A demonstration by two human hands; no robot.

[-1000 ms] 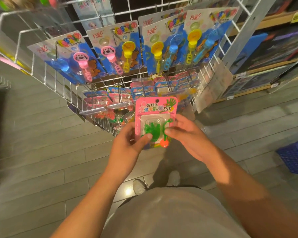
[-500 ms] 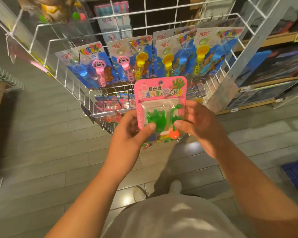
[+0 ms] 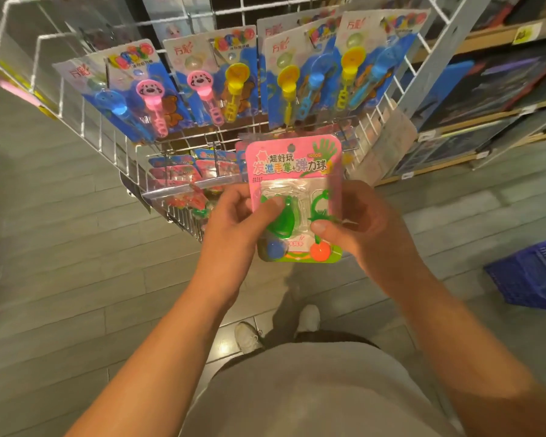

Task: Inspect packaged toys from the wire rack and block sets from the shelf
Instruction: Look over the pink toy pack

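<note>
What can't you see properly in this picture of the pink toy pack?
- Pink pack, head view: thumbs of left hand and right hand cover part of the green toy.
- Shelf boxes: blurred, unreadable.
- Blue crate: cut off by the right edge.

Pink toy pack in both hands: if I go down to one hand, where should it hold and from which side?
Probably the flat pink card edge of the pink toy pack, beside the clear blister, pinched from the side as the left hand and right hand do now. The card is stiff and upright; the raised blister with the green toys looks less firm to grip.
</note>
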